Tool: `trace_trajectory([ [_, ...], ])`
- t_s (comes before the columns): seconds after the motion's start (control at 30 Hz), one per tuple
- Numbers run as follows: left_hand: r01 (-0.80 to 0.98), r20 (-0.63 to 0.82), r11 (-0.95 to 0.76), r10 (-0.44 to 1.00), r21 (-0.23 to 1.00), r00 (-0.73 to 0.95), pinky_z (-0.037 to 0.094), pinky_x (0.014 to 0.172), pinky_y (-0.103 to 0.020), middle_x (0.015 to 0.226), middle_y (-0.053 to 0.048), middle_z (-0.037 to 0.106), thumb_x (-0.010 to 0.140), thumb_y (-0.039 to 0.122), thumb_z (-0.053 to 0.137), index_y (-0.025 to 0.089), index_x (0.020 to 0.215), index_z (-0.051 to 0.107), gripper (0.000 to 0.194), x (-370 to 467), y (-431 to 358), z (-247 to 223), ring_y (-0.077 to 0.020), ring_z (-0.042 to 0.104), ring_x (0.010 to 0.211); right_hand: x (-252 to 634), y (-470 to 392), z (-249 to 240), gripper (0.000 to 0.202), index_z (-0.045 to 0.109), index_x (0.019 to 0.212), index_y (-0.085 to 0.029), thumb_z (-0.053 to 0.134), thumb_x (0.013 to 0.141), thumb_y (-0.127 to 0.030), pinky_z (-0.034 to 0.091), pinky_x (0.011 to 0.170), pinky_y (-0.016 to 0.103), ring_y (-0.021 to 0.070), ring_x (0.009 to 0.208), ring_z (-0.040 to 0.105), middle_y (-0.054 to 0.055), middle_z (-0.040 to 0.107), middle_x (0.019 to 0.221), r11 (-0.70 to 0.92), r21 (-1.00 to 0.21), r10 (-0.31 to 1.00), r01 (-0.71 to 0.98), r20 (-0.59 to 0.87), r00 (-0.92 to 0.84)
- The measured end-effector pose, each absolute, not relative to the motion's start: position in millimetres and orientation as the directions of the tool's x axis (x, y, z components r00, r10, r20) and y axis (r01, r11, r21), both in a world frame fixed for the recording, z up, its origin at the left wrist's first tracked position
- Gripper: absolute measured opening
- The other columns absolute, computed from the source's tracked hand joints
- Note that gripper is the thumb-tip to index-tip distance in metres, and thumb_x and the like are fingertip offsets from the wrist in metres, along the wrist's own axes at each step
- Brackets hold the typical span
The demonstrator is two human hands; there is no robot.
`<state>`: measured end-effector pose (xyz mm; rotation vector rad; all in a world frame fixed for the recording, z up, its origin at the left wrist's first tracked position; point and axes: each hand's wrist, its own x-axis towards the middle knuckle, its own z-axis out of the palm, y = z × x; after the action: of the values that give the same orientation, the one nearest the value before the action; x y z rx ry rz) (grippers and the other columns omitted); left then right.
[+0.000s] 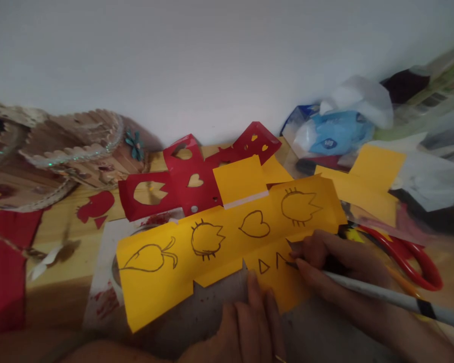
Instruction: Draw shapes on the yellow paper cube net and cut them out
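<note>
A yellow paper cutout (pixel 227 242) lies across the table, with notched edges and outlines drawn in dark ink: a heart, two tulip-like shapes and a radish-like shape. My right hand (pixel 344 272) grips a pale grey marker (pixel 382 292) with a black band, its tip on the lower flap. Beside the tip are a small triangle and an unclosed angle. Just left of these marks, my left hand (pixel 245 322) rests with fingers stretched, the fingertips on the flap's edge. Behind the yellow sheet sits a red paper cutout (pixel 179 186) with shaped holes through it.
Red-handled scissors (pixel 412 257) lie right of my right hand. Wooden-stick baskets (pixel 79 146) with lace trim stand at the left. Red paper scraps (pixel 96 205) are on the wooden table (pixel 56 282). A blue plastic packet (pixel 333 133) and yellow paper pieces (pixel 378 166) sit at the right.
</note>
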<state>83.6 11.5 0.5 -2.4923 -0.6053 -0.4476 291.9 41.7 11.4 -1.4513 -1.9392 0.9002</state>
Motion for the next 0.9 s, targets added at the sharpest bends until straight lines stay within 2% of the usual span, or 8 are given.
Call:
trace_trajectory([
  [0.07,0.495,0.425,-0.756,0.314,-0.429,0.849,0.044,0.051,-0.017,0.082,0.001,0.075,0.096,0.019,0.046,0.012,0.093,0.069,0.024,83.4,11.7,-0.1,-0.0071,0.06,0.054,291.1,41.5,11.5,0.026,0.034,0.061,-0.025,0.049,0.081,-0.017,0.038,0.044,0.023,0.0151,0.053,0.058,-0.002,0.056,0.054,0.201,-0.771,0.963,0.604,0.044,-0.265],
  [0.2,0.511,0.438,-0.74,0.32,-0.437,0.84,0.044,0.051,-0.016,0.081,0.001,0.074,0.098,0.021,0.044,0.013,0.093,0.068,0.026,84.0,10.9,-1.9,-0.0058,0.06,0.055,286.6,42.3,13.4,0.027,0.032,0.059,-0.024,0.049,0.08,-0.016,0.034,0.039,0.021,0.0104,0.041,0.045,-0.005,0.048,0.048,0.26,-0.757,0.955,0.599,0.11,-0.276],
  [0.33,0.501,0.414,-0.746,0.327,-0.439,0.85,0.046,0.053,-0.015,0.083,0.001,0.075,0.098,0.019,0.046,0.013,0.095,0.068,0.024,83.7,9.9,-2.7,-0.0052,0.061,0.056,284.9,44.4,16.8,0.027,0.037,0.06,-0.024,0.051,0.08,-0.013,0.036,0.041,0.018,0.0087,0.043,0.045,-0.007,0.047,0.05,0.295,-0.738,0.934,0.607,0.089,-0.345],
  [0.47,0.484,0.403,-0.748,0.312,-0.454,0.86,0.046,0.054,-0.015,0.084,0.001,0.075,0.098,0.021,0.045,0.013,0.096,0.068,0.024,81.7,10.4,-2.0,-0.0053,0.061,0.057,284.6,44.3,14.3,0.028,0.034,0.06,-0.023,0.051,0.081,-0.013,0.033,0.039,0.018,0.0076,0.041,0.042,-0.008,0.045,0.049,0.326,-0.737,0.925,0.592,0.12,-0.36],
  [0.67,0.48,0.393,-0.753,0.315,-0.451,0.864,0.046,0.054,-0.016,0.086,0.0,0.074,0.097,0.023,0.048,0.012,0.098,0.068,0.023,80.2,9.2,-2.5,-0.006,0.059,0.057,286.4,42.9,11.6,0.028,0.029,0.06,-0.024,0.047,0.08,-0.017,0.031,0.039,0.02,0.0085,0.04,0.037,-0.008,0.04,0.047,0.261,-0.724,0.96,0.639,0.125,-0.251],
  [0.8,0.469,0.383,-0.765,0.312,-0.442,0.869,0.045,0.053,-0.016,0.086,-0.001,0.074,0.097,0.021,0.046,0.011,0.097,0.067,0.024,80.8,8.4,-1.8,-0.0061,0.059,0.056,287.8,42.1,12.6,0.028,0.03,0.06,-0.024,0.047,0.082,-0.02,0.033,0.041,0.022,0.0102,0.043,0.04,-0.006,0.042,0.049,0.193,-0.748,0.967,0.635,0.036,-0.251],
  [0.9,0.463,0.376,-0.764,0.309,-0.449,0.874,0.046,0.053,-0.017,0.087,-0.001,0.075,0.098,0.022,0.045,0.011,0.097,0.067,0.025,81.0,8.6,-0.4,-0.0068,0.06,0.057,286.4,41.4,11.3,0.028,0.029,0.06,-0.025,0.046,0.082,-0.021,0.033,0.042,0.023,0.0106,0.044,0.039,-0.006,0.042,0.049,0.171,-0.77,0.98,0.615,0.071,-0.185],
])
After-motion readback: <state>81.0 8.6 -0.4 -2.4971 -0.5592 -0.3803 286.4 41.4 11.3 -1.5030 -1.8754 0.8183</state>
